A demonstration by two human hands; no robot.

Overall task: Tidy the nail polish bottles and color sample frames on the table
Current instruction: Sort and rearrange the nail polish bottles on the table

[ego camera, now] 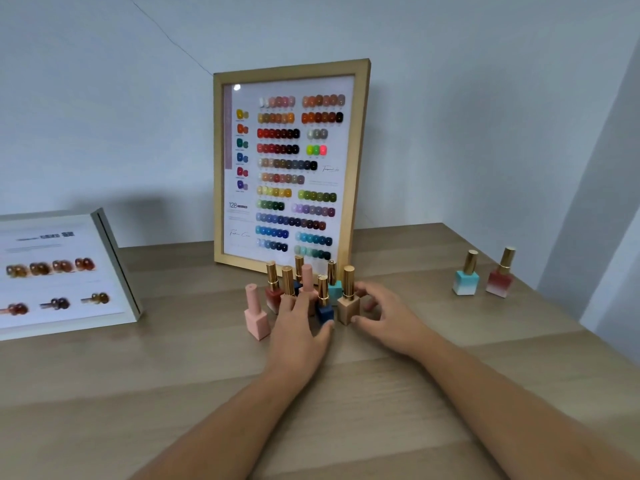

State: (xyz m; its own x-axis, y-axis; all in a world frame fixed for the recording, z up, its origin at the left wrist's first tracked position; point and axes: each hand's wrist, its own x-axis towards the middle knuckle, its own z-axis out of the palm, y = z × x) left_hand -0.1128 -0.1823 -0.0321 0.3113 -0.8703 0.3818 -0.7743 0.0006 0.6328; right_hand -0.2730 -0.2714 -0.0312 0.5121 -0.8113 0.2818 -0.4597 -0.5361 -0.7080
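Note:
A wooden colour sample frame (360, 140) stands upright against the wall. A white sample frame (114, 258) leans at the left. Several nail polish bottles cluster in front of the wooden frame. My left hand (298, 327) rests among them, thumb and fingers around the blue bottle (325, 311). My right hand (381, 311) curls around the beige bottle (348, 308), thumb at its base. An all-pink bottle (256, 318) stands just left of my left hand. A teal bottle (465, 280) and a red bottle (499, 280) stand apart at the right.
The wooden table (173, 393) runs to a wall at the back and a white wall corner (595, 237) at the right. Both forearms stretch over the near part of the table.

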